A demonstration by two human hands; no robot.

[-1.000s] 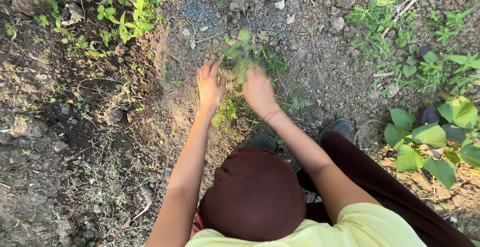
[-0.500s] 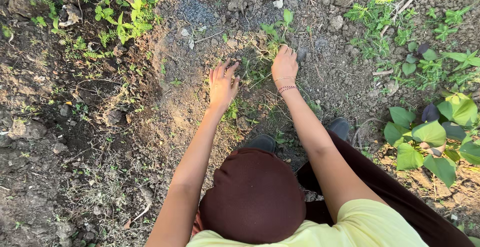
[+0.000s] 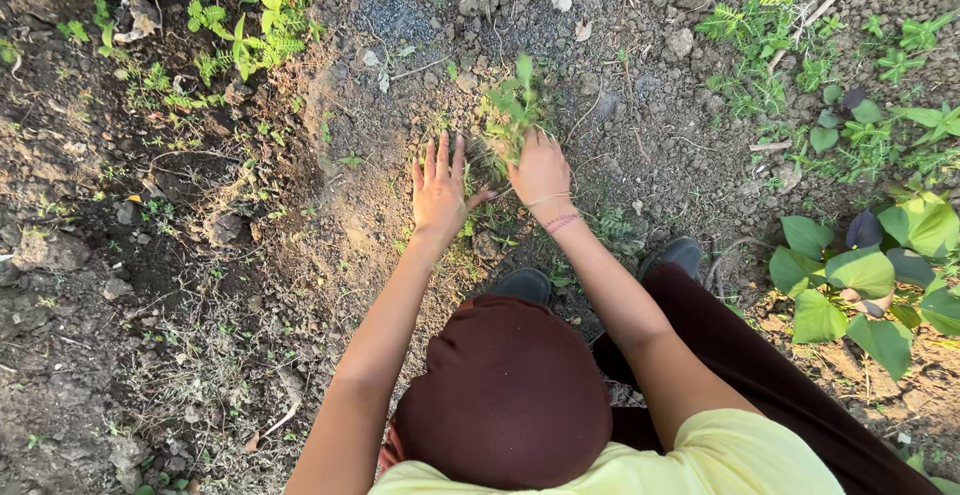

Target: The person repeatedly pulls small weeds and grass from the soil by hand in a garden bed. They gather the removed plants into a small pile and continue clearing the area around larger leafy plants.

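Our right hand (image 3: 541,172) is clenched around a small green weed (image 3: 513,107), whose leaves stick up at its far side. Our left hand (image 3: 440,187) lies flat with fingers spread on the bare soil (image 3: 340,215) just left of it.

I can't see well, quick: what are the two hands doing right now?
Left hand: open, fingers spread flat on the soil, holding nothing.
Right hand: closed around a clump of green weeds.

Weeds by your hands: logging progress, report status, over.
Right hand gripping leafy weed clump. Left hand flat, fingers spread on soil. Nothing blocking.
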